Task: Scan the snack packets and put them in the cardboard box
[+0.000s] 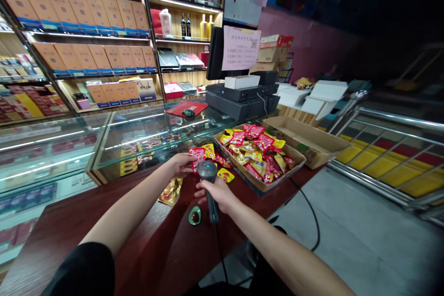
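My right hand [218, 193] is wrapped round the handle of a dark barcode scanner [207, 172], whose cable hangs down over the table's front edge. Between the fingers of my left hand [182, 163] is a red snack packet [197, 155], close to the scanner's head. Just beyond lie a few yellow and red packets, one of them a yellow packet [226, 175] to the right of the scanner. A gold packet [171, 191] rests on the table below my left hand. Nearer to me sits a small green dish [194, 215] with something round and brown in it.
An open carton [277, 184] heaped with red and yellow packets stands on the right of the brown table [138, 226]. Behind it is another cardboard box [322, 152]. A glass display case [152, 134] and a cash register [239, 97] stand beyond. A metal railing [398, 122] is at right.
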`<state>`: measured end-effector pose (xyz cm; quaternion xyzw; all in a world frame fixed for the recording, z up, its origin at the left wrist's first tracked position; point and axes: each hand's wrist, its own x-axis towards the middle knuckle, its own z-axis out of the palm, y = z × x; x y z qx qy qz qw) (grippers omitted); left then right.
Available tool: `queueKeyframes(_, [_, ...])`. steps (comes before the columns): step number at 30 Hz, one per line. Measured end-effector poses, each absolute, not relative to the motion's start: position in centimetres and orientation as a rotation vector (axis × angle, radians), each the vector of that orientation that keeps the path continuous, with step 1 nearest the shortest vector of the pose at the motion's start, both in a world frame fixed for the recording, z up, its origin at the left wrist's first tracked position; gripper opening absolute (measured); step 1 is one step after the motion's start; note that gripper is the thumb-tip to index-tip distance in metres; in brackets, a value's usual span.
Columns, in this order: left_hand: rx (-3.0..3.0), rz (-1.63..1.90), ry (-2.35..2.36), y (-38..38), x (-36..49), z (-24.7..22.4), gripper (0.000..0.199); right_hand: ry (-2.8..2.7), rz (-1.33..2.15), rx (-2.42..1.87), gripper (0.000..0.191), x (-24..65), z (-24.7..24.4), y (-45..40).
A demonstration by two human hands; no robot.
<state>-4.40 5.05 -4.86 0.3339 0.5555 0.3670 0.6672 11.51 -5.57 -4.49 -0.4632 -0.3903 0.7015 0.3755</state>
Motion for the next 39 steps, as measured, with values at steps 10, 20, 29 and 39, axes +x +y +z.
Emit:
queueKeyframes(10, [0.745, 0.891, 1.253, 6.3, -5.0, -2.9, 0.022, -1.22, 1.647, -1.198, 0.008, 11.1, -6.1, -7.3])
queueKeyframes(20, [0.751, 0.883, 1.243, 6.0, -5.5, -3.6, 0.029, -1.256, 1.632, -1.22, 0.009, 10.5, -5.4, -7.7])
queueKeyframes(29, [0.789, 0.88, 1.275, 6.3, -6.0, -4.6, 0.02, -1.246, 1.637, -1.246, 0.012, 10.5, -5.1, -7.9])
queueKeyframes(39, [0.803, 0.849, 1.266, 5.5, -5.8, -4.3, 0.02, -1.19, 1.493, -1.183, 0.008, 11.3, -5.2, -5.9])
